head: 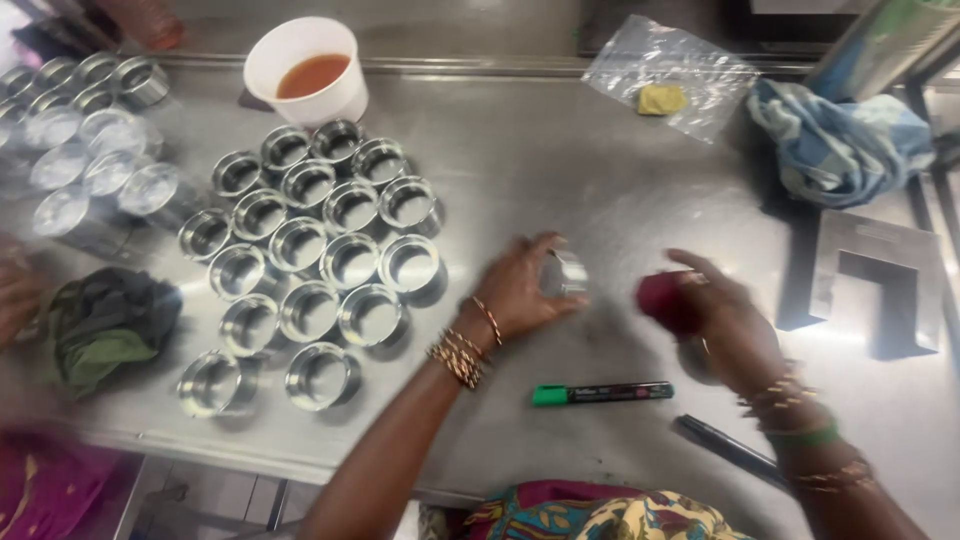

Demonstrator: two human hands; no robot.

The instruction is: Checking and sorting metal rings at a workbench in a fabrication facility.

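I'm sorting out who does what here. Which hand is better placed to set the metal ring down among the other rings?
Probably the left hand: it holds the metal ring and is nearer the rings. The right hand holds a dark red cloth.

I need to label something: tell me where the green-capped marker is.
In the head view the green-capped marker lies flat on the steel table, near its front edge, just below and between the left hand and right hand.

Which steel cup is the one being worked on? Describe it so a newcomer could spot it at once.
Start at the steel table and find the cluster of open steel cups on its left half. Look right of that cluster, above the green-capped marker. The cup is in the left hand: the only one lifted and tipped on its side, while the others stand upright.
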